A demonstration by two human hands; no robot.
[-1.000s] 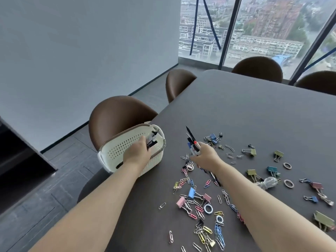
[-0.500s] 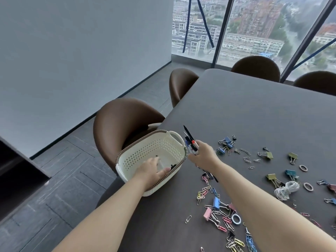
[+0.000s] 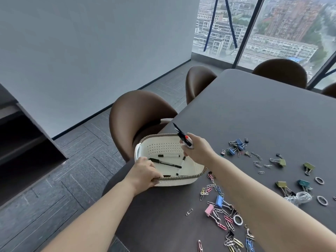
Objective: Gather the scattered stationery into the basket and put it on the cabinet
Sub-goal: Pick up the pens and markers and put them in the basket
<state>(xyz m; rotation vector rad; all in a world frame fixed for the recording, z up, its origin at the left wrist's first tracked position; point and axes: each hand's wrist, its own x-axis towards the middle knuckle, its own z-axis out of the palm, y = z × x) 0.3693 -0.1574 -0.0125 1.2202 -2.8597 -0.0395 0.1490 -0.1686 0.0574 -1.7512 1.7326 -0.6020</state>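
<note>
A white perforated basket (image 3: 163,147) with a brown rim sits at the table's left edge, with several pens (image 3: 164,163) lying inside. My left hand (image 3: 145,172) grips its near rim. My right hand (image 3: 197,150) hovers over the basket's right side and holds a bundle of pens and markers (image 3: 182,136), tips pointing up and away. Paper clips (image 3: 221,217), binder clips (image 3: 236,146), rubber rings (image 3: 321,200) and a coil of white cord (image 3: 300,197) lie scattered on the dark table (image 3: 254,110) to the right.
A brown chair (image 3: 138,113) stands right behind the basket at the table's edge, another (image 3: 198,80) farther along, more at the far end by the windows. A dark cabinet with open shelves (image 3: 21,142) stands at the left across the floor.
The basket went from tilted up to flat on the table. My left hand dropped its pens inside and took the near rim. My right hand carried its bundle over the basket.
</note>
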